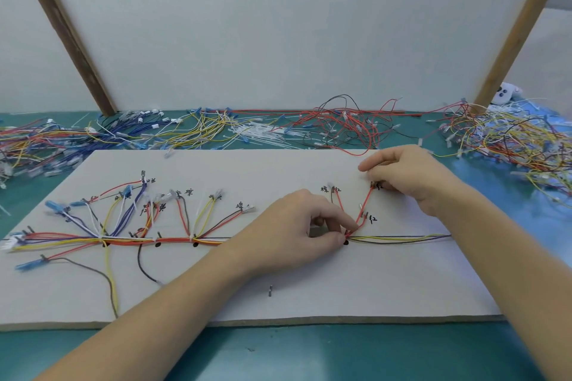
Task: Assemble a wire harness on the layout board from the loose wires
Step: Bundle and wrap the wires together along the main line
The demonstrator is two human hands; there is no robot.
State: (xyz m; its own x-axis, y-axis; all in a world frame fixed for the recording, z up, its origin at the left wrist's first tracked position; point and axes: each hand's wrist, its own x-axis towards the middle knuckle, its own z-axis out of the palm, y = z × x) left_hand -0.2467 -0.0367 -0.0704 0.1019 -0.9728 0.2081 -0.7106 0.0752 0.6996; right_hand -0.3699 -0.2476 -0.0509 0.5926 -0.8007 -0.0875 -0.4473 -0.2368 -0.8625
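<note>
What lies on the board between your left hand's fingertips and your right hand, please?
In the head view, a red wire runs from the left hand up to the right hand, passing a small peg on the layout board.

The left hand [297, 226] hides the wire bundle [173, 241] beneath it.

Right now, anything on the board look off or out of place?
Mostly tidy. On the layout board, one dark wire and a yellow wire leave the main bundle and trail off toward the near edge, unrouted. The left hand pinches wires at a branch point; the right hand holds a red wire.
</note>
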